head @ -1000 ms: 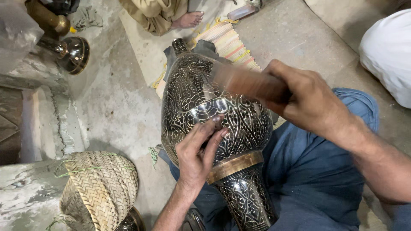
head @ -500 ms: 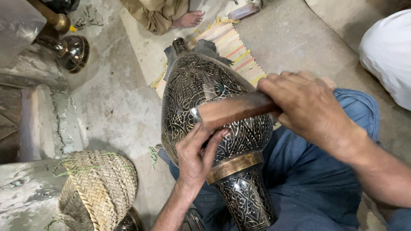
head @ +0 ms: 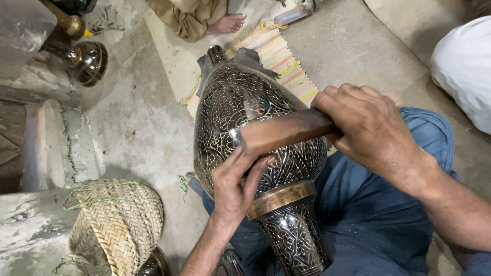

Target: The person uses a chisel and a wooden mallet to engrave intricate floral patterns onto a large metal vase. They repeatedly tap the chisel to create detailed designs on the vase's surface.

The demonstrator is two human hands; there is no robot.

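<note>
A large dark metal vase (head: 240, 102) with fine engraved silver patterns and a brass band lies across my lap, its neck pointing away from me. My left hand (head: 236, 188) rests on its belly, fingers pinched near a small tool that I cannot make out. My right hand (head: 369, 129) grips a wooden mallet (head: 284, 134), whose blunt end sits just above my left fingers, right against the vase surface.
A woven straw basket (head: 115, 225) lies at lower left. A dark metal vessel (head: 88, 60) stands at upper left. A striped mat (head: 279, 53) lies under the vase neck. Another person's bare foot (head: 227, 23) shows at top, and white cloth (head: 463, 66) at right.
The mallet has swung down from a raised, blurred position to the vase by my left fingers. My left hand and the vase stay in place.
</note>
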